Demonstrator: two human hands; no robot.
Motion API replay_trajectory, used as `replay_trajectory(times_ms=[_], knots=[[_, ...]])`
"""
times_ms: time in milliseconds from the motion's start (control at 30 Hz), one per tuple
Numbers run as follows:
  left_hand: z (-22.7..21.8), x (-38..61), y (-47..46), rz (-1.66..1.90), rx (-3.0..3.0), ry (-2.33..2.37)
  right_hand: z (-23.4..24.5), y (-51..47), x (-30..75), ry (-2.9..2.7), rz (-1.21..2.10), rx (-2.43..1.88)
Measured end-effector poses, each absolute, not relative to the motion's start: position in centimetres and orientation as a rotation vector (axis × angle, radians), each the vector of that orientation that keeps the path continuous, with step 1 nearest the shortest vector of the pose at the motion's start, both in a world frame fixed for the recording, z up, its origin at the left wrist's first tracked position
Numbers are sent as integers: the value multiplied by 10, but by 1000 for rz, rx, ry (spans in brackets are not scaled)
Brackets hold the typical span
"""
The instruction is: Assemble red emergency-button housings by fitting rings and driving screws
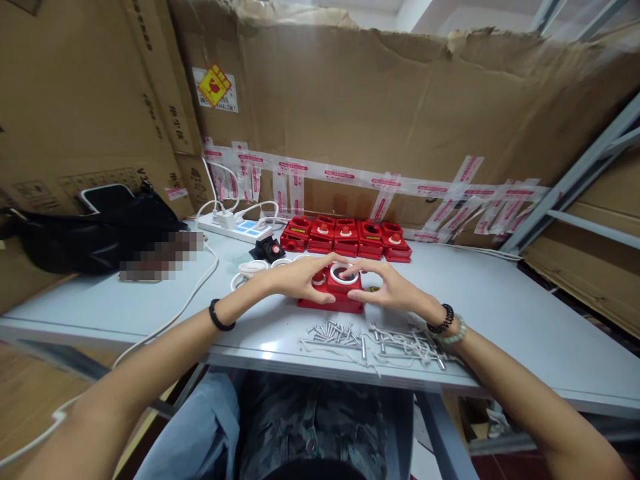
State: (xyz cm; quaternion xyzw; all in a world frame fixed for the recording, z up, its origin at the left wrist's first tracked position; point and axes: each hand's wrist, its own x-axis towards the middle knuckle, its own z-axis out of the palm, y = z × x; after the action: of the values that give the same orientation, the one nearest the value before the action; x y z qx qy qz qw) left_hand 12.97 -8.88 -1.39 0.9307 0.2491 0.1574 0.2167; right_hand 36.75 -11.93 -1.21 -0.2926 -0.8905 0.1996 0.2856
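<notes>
In the head view, a red box [327, 304] sits on the table in front of me. On its top right is a white ring [343, 283] around a dark round opening. My left hand [299, 279] curves over the box's left part, its thumb in front and its fingers reaching to the ring's far edge. From the other side my right hand [389, 285] grips the ring, one finger inside the opening and the thumb against the box's front. Loose screws [334, 332] lie in a pile nearer me. Long metal rods [407, 343] with white cord lie beside them.
Several similar red boxes [345, 239] stand in a row at the back. Left of them are a black part [269, 249], white rings [253, 267] and a power strip [245, 228]. A black bag [115, 227] rests at far left; a white cable [175, 313] crosses the table. Cardboard [360, 113] walls the back.
</notes>
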Motion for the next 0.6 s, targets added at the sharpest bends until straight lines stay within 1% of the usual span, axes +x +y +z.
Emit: replay_trajectory(times_ms=[233,600], knots=[[-14,131,-91,370,2610,781,-10,-116,369,-2426,607,-778],[-15,132,-91,362,2619,747,-12,-116,369,-2427,635,-775]])
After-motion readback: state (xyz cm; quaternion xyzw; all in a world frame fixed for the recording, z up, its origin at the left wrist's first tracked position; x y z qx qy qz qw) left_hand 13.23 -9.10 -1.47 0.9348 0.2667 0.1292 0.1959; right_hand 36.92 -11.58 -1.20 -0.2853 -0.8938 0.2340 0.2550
